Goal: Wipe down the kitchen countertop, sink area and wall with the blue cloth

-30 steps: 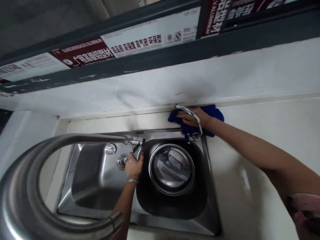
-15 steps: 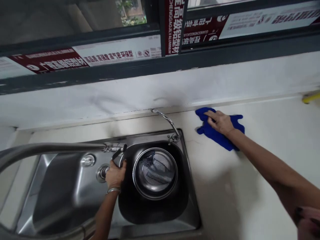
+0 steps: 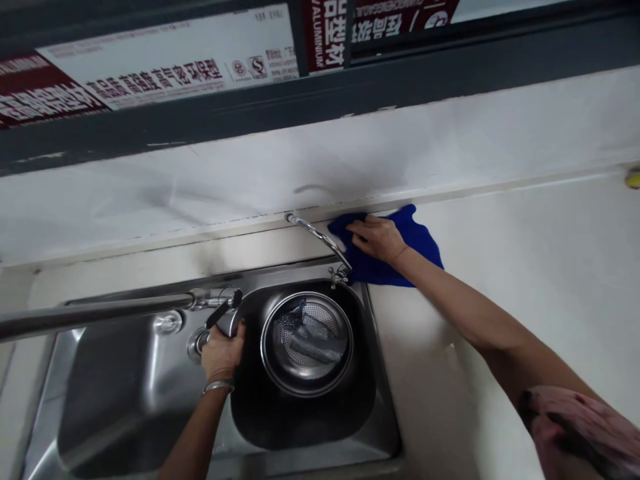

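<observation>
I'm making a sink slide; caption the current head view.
Right hand on blue cloth beside the slim tap; left hand at the middle of the double sink.

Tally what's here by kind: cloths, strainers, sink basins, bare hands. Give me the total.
Blue fabric cloth: 1
Round silver metal strainer: 1
Rounded grey steel sink basins: 2
Bare hands: 2
Total: 6

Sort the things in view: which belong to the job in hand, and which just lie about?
Seemingly in the job:
blue cloth, under the right hand
countertop, beneath the cloth

Apparently just there:
perforated steel bowl, in the sink
grey item, in the bowl
yellow object, far right
</observation>
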Available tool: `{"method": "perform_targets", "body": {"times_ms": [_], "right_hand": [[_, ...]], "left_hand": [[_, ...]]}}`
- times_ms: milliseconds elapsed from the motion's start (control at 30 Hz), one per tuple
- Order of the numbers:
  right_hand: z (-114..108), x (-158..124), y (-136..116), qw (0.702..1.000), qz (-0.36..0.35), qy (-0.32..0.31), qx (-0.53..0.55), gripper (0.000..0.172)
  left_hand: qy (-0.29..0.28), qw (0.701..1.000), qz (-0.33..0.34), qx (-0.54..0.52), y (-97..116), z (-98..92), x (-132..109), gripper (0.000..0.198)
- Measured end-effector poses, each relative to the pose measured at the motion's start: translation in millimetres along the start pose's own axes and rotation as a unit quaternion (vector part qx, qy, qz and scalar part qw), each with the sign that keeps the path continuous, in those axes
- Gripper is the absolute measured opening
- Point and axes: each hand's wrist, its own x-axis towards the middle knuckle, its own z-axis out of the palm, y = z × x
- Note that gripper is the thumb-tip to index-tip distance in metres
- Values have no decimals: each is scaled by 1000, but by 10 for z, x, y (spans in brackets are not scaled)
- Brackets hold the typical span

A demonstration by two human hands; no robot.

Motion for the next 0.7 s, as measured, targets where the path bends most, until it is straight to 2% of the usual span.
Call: {"method": "perform_targets", "body": {"times_ms": [100, 167, 267, 433, 567, 700], "right_hand": [[-37, 0, -49, 1000, 4, -3, 1, 32], [-76, -41, 4, 1000, -4, 3, -1, 31], [-150, -205, 216, 1000, 6, 17, -8, 31], [-301, -606, 575, 995, 79, 57, -33, 37], [-351, -733, 564, 981, 151, 108, -61, 50], [-328, -693, 509, 980, 151, 122, -48, 48]], "left_hand": [[-5, 1000, 4, 16, 10, -21, -6, 76], [-6, 1000, 12, 19, 38, -69, -28, 73], [-14, 1000, 15, 13, 76, -134, -63, 72], [-22, 1000, 2, 11, 95, -148, -88, 74], [-44, 999, -5, 10, 101, -151, -87, 74], [-49, 999, -11, 17, 108, -154, -89, 77]]}}
